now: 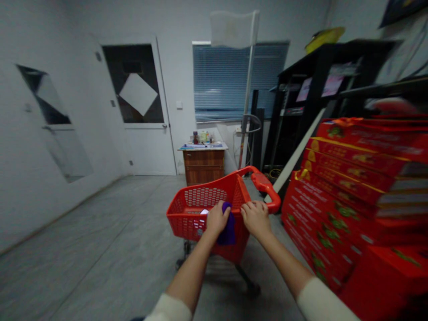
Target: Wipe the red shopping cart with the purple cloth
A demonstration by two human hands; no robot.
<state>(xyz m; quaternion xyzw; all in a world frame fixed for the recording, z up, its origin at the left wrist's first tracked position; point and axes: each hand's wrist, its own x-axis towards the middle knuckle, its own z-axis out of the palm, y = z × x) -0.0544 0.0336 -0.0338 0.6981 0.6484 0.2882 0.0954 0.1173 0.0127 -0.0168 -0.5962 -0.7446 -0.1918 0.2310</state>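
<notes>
A red shopping cart [187, 227] with a perforated plastic basket stands side-on in front of me. My left hand [216, 218] is closed on a purple cloth [228, 232] at the near rim; the cloth hangs down over the basket's outer side. Just to its right, my right hand [256, 216] curls its fingers over the same rim, close to where the red handle [265, 185] joins. A small white item [204, 211] shows inside the basket, too little of it to name.
Red printed boxes [334, 223] are stacked close on my right, by a black shelf [321, 76]. Ahead stands a wooden cabinet [204, 166] with small bottles on top, beside a white pole [249, 76]. A white door [147, 151] is at the back left. Grey floor [100, 236] stretches left.
</notes>
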